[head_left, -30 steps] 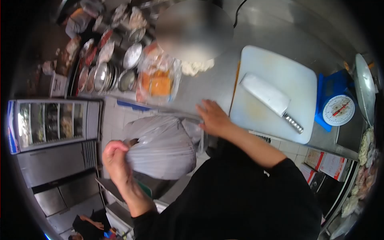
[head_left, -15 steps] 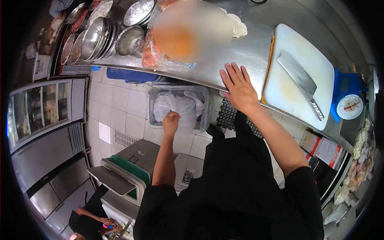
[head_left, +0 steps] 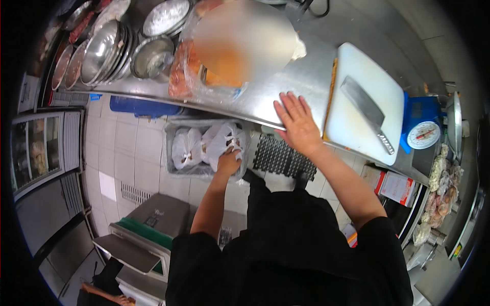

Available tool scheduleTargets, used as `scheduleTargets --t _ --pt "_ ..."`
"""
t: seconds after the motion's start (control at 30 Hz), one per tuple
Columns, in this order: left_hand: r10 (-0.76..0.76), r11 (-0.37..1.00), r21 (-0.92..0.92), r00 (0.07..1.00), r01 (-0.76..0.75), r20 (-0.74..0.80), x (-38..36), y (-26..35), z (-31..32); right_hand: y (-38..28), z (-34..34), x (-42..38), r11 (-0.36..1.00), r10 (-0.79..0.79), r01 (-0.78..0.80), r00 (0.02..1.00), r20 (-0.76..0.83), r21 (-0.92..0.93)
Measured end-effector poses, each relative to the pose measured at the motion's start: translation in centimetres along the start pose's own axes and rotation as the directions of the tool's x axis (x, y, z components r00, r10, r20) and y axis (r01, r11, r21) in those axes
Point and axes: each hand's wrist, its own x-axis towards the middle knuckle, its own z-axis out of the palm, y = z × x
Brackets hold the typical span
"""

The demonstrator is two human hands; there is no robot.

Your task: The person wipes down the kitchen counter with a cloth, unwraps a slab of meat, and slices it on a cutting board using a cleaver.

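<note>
Down at the floor, my left hand [head_left: 229, 162] has its fingers closed on the top of a white plastic bag [head_left: 219, 135]. That bag sits in a grey plastic crate [head_left: 169, 155], beside another knotted white bag [head_left: 186, 149]. What the bags contain is hidden. My right hand [head_left: 299, 127] lies flat with fingers stretched on the front edge of the steel table [head_left: 260, 104]. It holds nothing. Just right of it is a white cutting board [head_left: 352, 122] with a cleaver [head_left: 363, 102] resting on it.
A blue scale [head_left: 422, 134] stands right of the board. Steel bowls [head_left: 102, 53] and plastic-wrapped orange-red food [head_left: 184, 71] occupy the table's left; part is blurred. A black mat [head_left: 286, 155] lies underfoot. Bins [head_left: 163, 211] stand lower left, near another person's arm [head_left: 107, 295].
My left hand has lowered into the crate with the bag, which now sits inside. The view has shifted slightly. My right hand stays flat on the table edge.
</note>
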Motion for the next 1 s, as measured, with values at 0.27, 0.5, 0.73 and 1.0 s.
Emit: scheduleTargets --t 0.27,0.5,0.73,1.0 --pt "-0.108 0.990 -0.092 0.993 0.112 0.041 -3.0 1.6 -1.8 0.3 -1.4 -0.8 0.995 -0.011 0.019 0.997 -0.082 0.098" --pt "-0.352 0.934 0.085 0.936 0.348 0.031 -12.8 0.7 -4.1 7.6 -5.7 9.5 0.933 0.079 -0.025 0.988 -0.136 0.359" --pt "-0.721 0.692 -0.113 0.690 0.713 -0.059 -21.3 4.1 -2.5 11.8 -2.8 19.8 0.966 0.102 -0.053 0.977 -0.187 0.253" --pt "-0.796 0.568 -0.163 0.589 0.807 0.142 -33.2 16.4 10.7 23.3 -5.6 21.3 0.899 0.245 -0.122 0.936 -0.253 0.420"
